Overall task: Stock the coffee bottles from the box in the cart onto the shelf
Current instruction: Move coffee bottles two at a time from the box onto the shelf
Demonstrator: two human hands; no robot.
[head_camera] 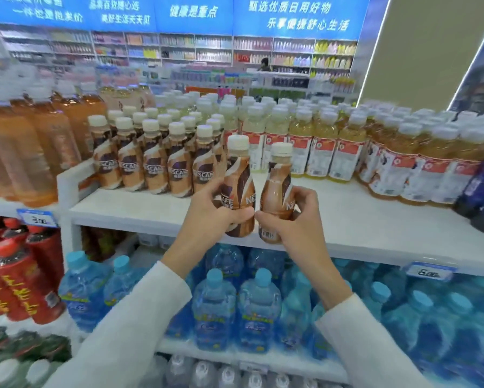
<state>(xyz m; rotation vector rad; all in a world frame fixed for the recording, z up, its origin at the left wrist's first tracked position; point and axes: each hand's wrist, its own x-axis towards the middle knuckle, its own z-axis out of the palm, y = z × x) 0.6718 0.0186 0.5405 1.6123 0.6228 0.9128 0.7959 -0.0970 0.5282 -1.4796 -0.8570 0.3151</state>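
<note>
One coffee bottle sat in the left hand, a second bottle in the right hand just to its right, both before the shelf edge. On the shelf stood a coffee row behind-left and tea bottles behind-right; water bottles stood below.

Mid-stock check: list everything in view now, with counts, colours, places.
upper shelf: one, white, centre
shelved coffee bottles: many, brown, cream caps, its left
left held bottle: one, brown, at its front edge
right held bottle: one, brown, beside that
yellow drink bottles: many, pale yellow, its right
orange drink bottles: several, orange, far left
water bottles: many, blue, below
red bottles: several, red, lower left
left hand: one, grips left held bottle
right hand: one, grips right held bottle
</note>
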